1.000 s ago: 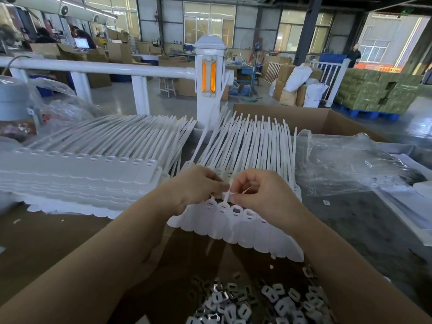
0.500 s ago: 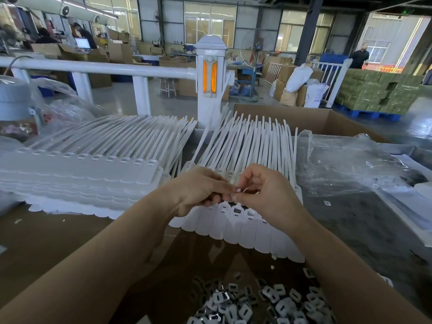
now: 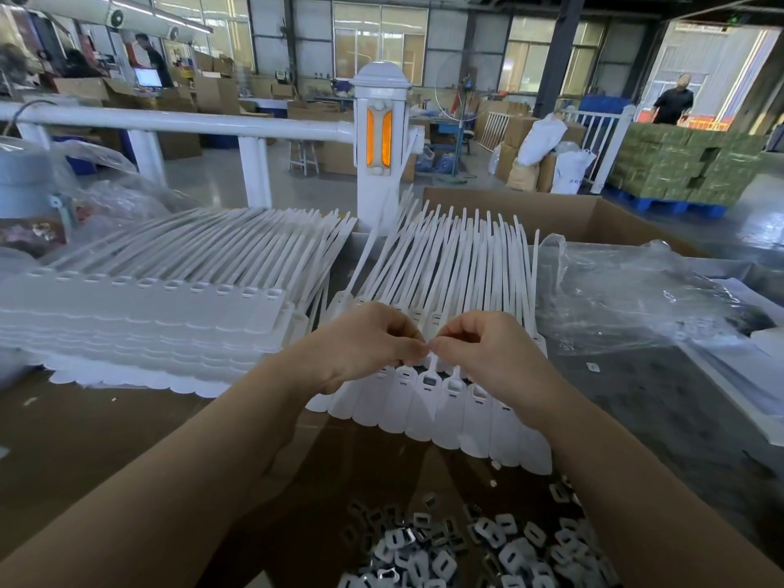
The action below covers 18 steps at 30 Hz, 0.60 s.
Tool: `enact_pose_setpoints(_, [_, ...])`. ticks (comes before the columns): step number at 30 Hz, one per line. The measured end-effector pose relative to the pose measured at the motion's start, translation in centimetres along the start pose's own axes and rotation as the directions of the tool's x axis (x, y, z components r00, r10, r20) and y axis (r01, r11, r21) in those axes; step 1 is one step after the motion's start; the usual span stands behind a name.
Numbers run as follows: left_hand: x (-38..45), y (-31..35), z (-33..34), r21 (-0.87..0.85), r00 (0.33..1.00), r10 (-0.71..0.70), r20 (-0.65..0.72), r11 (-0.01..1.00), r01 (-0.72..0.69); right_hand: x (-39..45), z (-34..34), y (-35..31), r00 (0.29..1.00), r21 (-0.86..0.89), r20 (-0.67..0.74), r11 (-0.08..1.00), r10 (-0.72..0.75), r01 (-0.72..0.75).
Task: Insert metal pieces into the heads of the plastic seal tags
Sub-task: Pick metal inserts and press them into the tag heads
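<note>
A strip of white plastic seal tags (image 3: 445, 411) lies in front of me, heads near my hands and straps fanning away. Both hands hover just above the tag heads with fingertips meeting. My left hand (image 3: 365, 343) has its fingers curled and pinches toward my right hand (image 3: 492, 354), which pinches back at the same spot. What they pinch is a small metal piece, almost hidden by the fingertips. Several loose metal pieces (image 3: 471, 545) lie in a pile near the bottom edge, between my forearms.
A tall stack of white tag strips (image 3: 148, 320) fills the left of the brown table (image 3: 63, 439). Crumpled clear plastic (image 3: 636, 299) and an open cardboard box (image 3: 564, 214) are on the right. A white railing post (image 3: 382, 150) stands behind.
Both hands lifted slightly off the tag heads and brought their fingertips together. The tag strip and the metal pile stayed put.
</note>
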State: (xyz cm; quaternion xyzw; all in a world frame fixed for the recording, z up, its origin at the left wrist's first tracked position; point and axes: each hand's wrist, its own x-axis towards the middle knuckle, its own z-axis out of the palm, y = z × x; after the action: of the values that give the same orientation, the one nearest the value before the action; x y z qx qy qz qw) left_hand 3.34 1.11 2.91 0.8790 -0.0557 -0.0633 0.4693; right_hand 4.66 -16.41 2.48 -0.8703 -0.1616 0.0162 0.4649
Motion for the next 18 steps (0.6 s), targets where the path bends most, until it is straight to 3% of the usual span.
enact_pose_setpoints(7, [0.1, -0.7, 0.4, 0.227, 0.999, -0.022, -0.025, 0.974, 0.027, 0.1, 0.1, 0.5, 0.983, -0.085, 0.054, 0.981, 0.176, -0.171])
enact_pose_setpoints(18, [-0.1, -0.8, 0.5, 0.315, 1.0, 0.01, 0.011, 0.949, -0.013, -0.1, 1.3, 0.7, 0.981, -0.225, 0.012, 0.956, 0.196, -0.188])
